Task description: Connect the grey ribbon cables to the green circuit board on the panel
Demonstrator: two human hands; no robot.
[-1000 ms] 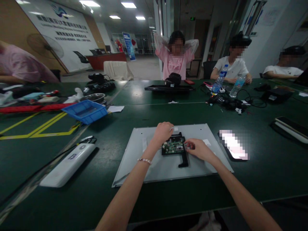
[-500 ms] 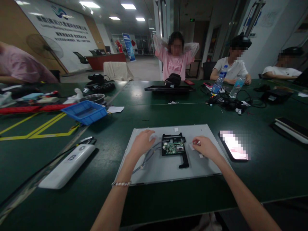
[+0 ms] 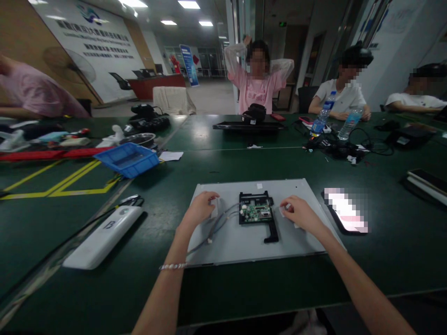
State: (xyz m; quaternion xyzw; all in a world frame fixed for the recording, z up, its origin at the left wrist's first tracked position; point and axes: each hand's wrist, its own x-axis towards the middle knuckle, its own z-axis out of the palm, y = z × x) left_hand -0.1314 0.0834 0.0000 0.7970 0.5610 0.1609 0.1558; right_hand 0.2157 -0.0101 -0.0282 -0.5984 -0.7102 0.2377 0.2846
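A grey panel (image 3: 223, 246) lies flat on the green table, with a black frame (image 3: 271, 232) and a green circuit board (image 3: 256, 213) at its middle. Grey cables (image 3: 218, 225) run from the board toward the panel's lower left. My left hand (image 3: 202, 207) is over the panel's left part, fingers curled together beside a small pale piece; whether it grips that piece is unclear. On the right side, my right hand (image 3: 296, 211) has its fingertips pinched at a small whitish piece (image 3: 282, 211). Another small white piece (image 3: 259, 186) is near the panel's top edge.
A lit phone (image 3: 345, 211) lies right of the panel, a white power bank (image 3: 104, 237) with a cable to the left. Beyond are a blue tray (image 3: 127, 160), a black flat device (image 3: 247, 126) and bottles (image 3: 324, 111). Several people sit around the table.
My left hand's fingers have drawn in from a more spread pose. My right hand stays pinched near the same spot. The view has shifted slightly, and the person opposite has moved an arm.
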